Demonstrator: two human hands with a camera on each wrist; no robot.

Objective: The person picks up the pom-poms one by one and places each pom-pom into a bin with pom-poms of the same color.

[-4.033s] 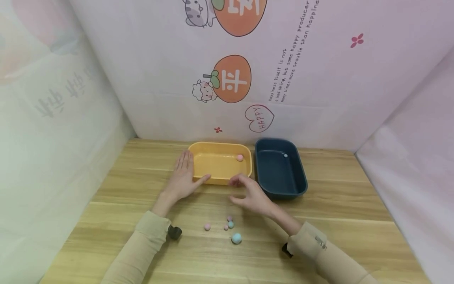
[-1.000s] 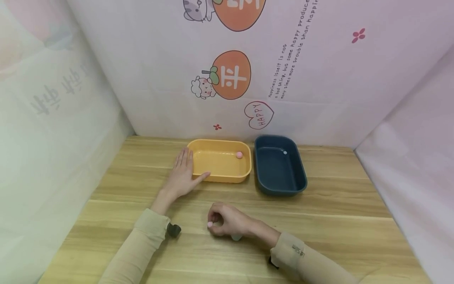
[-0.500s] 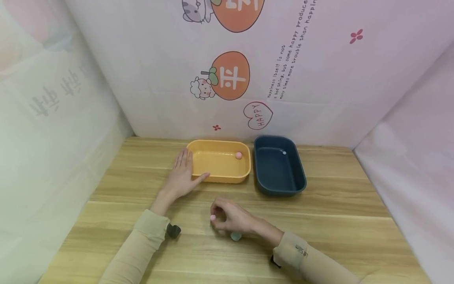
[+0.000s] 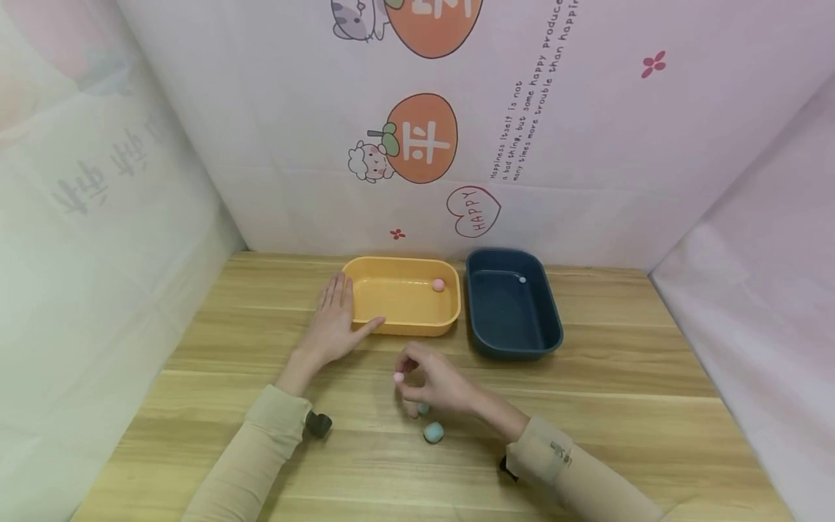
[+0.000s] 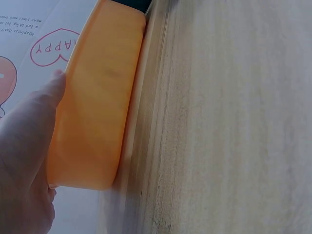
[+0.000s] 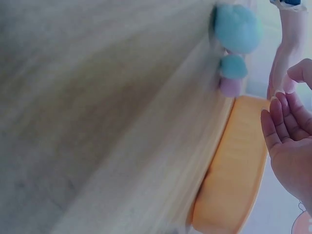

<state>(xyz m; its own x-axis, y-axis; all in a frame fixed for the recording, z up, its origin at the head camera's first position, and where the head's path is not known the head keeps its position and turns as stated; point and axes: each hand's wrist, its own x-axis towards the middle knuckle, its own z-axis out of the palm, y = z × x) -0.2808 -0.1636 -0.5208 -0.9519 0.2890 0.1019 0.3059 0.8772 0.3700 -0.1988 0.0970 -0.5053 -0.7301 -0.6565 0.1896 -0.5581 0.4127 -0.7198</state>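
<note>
My left hand (image 4: 333, 326) rests on the left end of a yellow tub (image 4: 406, 328), its fingers straight and the thumb along the front rim. Between thumb and fingertips, my right hand (image 4: 440, 380) pinches a small pink ball (image 4: 399, 378), held in front of the tub. Below that hand lie a larger light-blue ball (image 4: 433, 433) and a smaller one (image 4: 422, 408), partly covered in the head view. The right wrist view shows a pinkish-purple ball (image 6: 230, 87) beside the smaller blue one. Inside the yellow tub sits a pink ball (image 4: 438, 286).
A dark blue tub (image 4: 514, 354) stands just right of the yellow one, with a tiny pale ball (image 4: 522, 280) inside. Behind both tubs rises a printed cloth wall (image 4: 554, 217). The wooden table (image 4: 620, 420) extends on either side.
My right hand came down from the yellow tub's front, pinched the pink ball from the table's left, and now carries it back up toward the tub. The left hand stays put.
</note>
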